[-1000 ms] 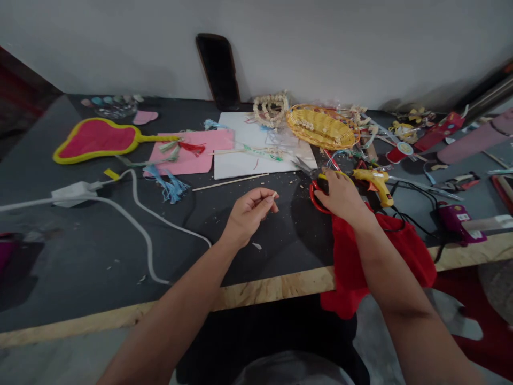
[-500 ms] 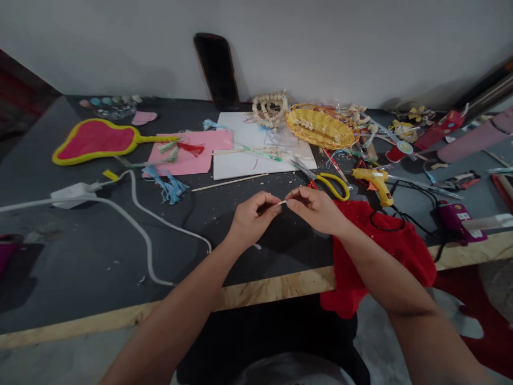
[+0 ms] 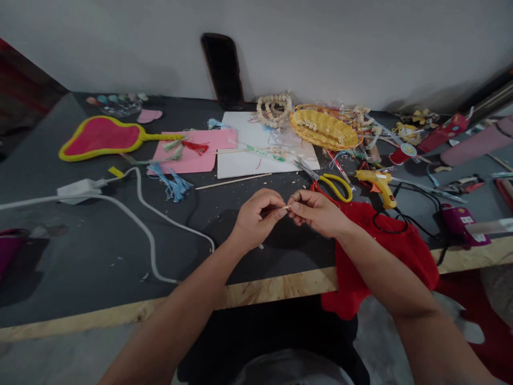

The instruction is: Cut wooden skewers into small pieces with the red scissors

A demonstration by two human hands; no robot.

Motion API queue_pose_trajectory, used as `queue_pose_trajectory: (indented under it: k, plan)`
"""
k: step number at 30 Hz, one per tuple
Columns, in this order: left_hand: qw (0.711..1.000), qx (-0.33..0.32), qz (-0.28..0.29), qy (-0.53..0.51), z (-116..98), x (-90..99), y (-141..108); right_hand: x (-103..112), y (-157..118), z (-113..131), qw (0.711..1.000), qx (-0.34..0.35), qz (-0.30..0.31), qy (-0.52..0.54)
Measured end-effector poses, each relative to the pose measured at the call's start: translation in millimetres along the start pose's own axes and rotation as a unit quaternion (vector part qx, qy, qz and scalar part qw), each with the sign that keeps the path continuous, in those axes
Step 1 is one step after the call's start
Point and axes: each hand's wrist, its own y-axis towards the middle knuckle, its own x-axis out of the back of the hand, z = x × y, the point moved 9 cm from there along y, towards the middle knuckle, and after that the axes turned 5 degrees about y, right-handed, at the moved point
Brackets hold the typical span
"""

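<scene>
Over the dark tabletop [image 3: 192,224], my left hand [image 3: 260,216] and my right hand [image 3: 316,213] meet at the fingertips. Both pinch a short, thin, pale stick piece [image 3: 287,207], mostly covered by the fingers. Just beyond my right hand lie scissors [image 3: 334,186] with yellow and red handles. A longer thin wooden stick [image 3: 232,182] rests on the table past my left hand. Small pale scraps are scattered around. A red cloth [image 3: 385,240] lies under my right forearm.
A yellow glue gun [image 3: 379,184] and a red thread spool [image 3: 403,154] lie to the right. Behind are a wicker basket [image 3: 324,128], white sheet [image 3: 232,166] and leaning phone [image 3: 222,69]. At left are a pink fan-shaped piece [image 3: 106,137], blue tassels [image 3: 172,184] and a white cable [image 3: 150,240].
My fingertips have come closer together, covering more of the pale stick piece. My right fingers have curled further around it. The whole view has shifted slightly.
</scene>
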Motion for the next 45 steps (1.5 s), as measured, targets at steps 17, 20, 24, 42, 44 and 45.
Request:
queue_pose_trajectory:
  k: [17, 20, 24, 42, 44, 45]
  plan:
    - [0.955, 0.209, -0.118, -0.175, 55, 8.3, -6, 5, -5, 36, 0.717, 0.17, -0.082, -0.671]
    - [0.952, 0.215, -0.128, -0.174, 56, 10.8, -6, 18, -13, 53, 0.69, 0.162, -0.136, -0.692]
    - [0.946, 0.219, -0.141, -0.192, 59, 12.5, -7, 53, -20, 66, 0.606, 0.065, -0.218, -0.762]
    - [0.93, 0.217, -0.156, -0.254, 59, 12.8, -4, 85, -22, 70, 0.663, 0.02, -0.283, -0.693]
    - [0.932, 0.213, -0.149, -0.252, 58, 11.4, -4, 83, -25, 78, 0.69, 0.051, -0.301, -0.657]
    - [0.933, 0.209, -0.145, -0.253, 58, 10.8, -4, 80, -26, 82, 0.706, 0.079, -0.305, -0.634]
